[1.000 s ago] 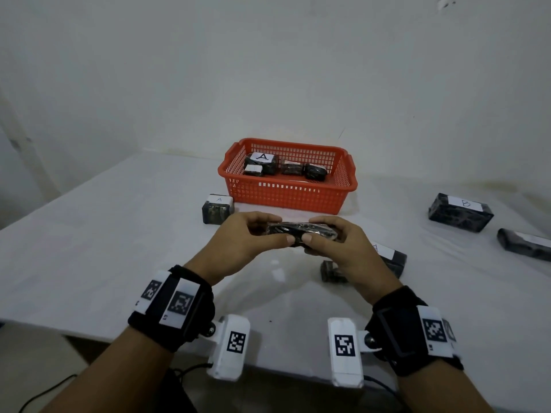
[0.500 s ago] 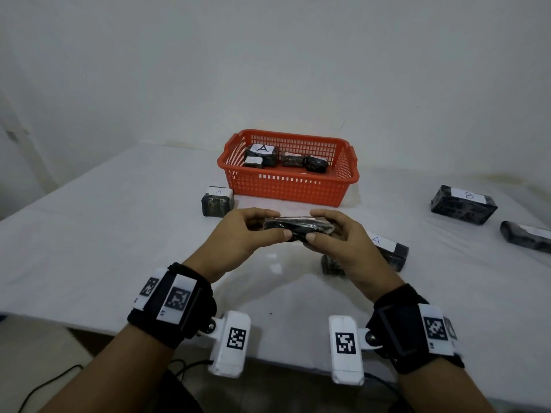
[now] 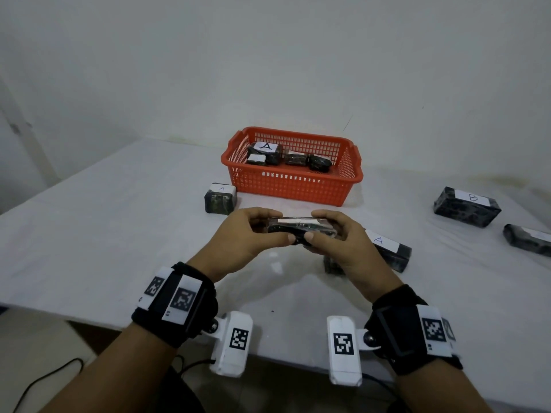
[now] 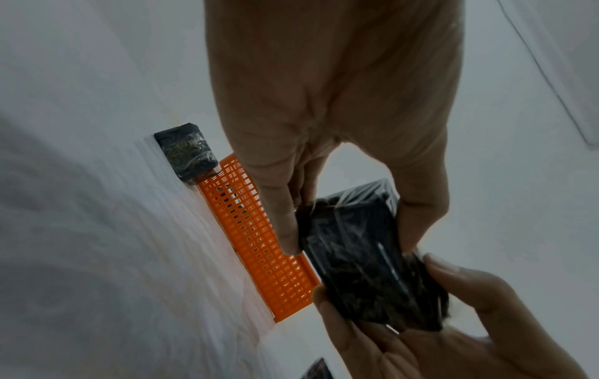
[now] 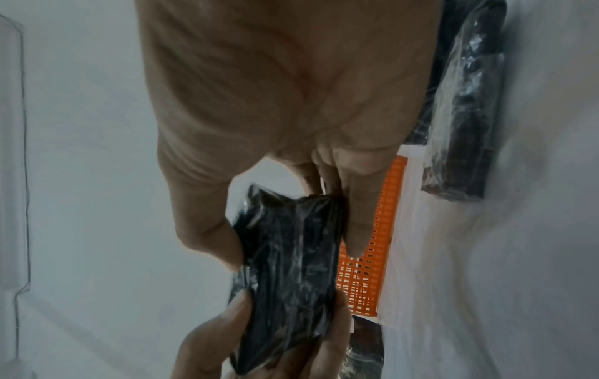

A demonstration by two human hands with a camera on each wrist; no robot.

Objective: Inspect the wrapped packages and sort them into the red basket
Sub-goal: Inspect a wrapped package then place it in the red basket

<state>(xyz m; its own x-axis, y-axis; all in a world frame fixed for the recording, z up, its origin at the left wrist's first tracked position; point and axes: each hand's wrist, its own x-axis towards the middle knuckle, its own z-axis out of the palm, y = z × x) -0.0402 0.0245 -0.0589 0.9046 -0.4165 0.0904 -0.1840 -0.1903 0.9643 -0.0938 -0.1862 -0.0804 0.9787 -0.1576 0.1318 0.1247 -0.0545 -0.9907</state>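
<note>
A flat black package wrapped in clear film (image 3: 301, 229) (image 4: 363, 246) (image 5: 291, 259) is held above the table between both hands, a white strip showing on its top edge. My left hand (image 3: 253, 231) pinches its left end, thumb in front and fingers behind. My right hand (image 3: 343, 236) pinches its right end the same way. The red basket (image 3: 293, 186) stands behind the hands and holds several wrapped packages, one labelled A (image 3: 265, 150).
On the white table (image 3: 104, 234) a small package labelled A (image 3: 220, 198) sits left of the basket. A long one labelled A (image 3: 390, 251) lies under my right hand. At the right are a package labelled B (image 3: 466, 205) and another dark package (image 3: 527, 239).
The held package has turned a little in both hands, so its white strip now shows on top. The hands stay in about the same place before the basket.
</note>
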